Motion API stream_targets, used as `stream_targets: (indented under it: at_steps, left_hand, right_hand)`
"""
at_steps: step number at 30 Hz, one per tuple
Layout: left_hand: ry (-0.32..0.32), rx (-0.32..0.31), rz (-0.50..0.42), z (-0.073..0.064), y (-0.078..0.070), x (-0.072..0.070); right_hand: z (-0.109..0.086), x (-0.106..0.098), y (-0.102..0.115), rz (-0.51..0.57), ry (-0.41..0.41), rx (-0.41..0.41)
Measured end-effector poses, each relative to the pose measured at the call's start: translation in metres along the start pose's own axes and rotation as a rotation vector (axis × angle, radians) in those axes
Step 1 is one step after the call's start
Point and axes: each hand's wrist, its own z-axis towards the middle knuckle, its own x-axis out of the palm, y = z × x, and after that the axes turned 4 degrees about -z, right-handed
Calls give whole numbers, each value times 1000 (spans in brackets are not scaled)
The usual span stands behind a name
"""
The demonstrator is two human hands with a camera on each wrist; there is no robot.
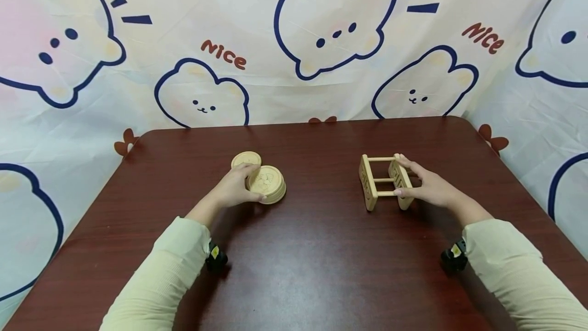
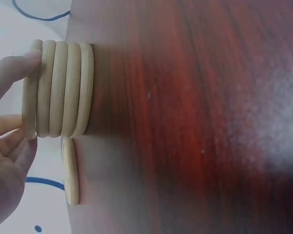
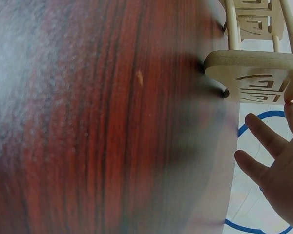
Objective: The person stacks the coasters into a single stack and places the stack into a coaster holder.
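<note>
On the left, a stack of round wooden coasters (image 1: pixel 267 183) carries an engraved figure on its top face. My left hand (image 1: pixel 235 187) pinches the top coaster (image 2: pixel 31 92) by its edge, thumb on the near side and fingers on the far side. One more coaster (image 1: pixel 242 158) lies flat just behind the stack, partly hidden by the hand. To the right stands a wooden coaster holder (image 1: pixel 368 182) with two cut-out side panels joined by thin rods. My right hand (image 1: pixel 434 188) grips its right panel (image 3: pixel 263 57) between thumb and fingers, with other fingers spread in the right wrist view.
Both things stand on a dark red-brown wooden table (image 1: pixel 303 259), well apart from each other. Behind the table's far edge hangs a pale cloth (image 1: pixel 294 96) printed with cartoon bears. Each wrist wears a small black camera (image 1: pixel 216 258).
</note>
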Motion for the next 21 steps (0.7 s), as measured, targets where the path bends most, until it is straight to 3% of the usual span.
stream_targets:
  at_steps: [9, 21]
  left_hand:
    - [5, 22, -10, 2, 2, 1]
    - [41, -15, -51, 1, 4, 1]
  right_hand:
    - [0, 0, 0, -26, -4, -1]
    - [0, 1, -1, -8, -7, -20]
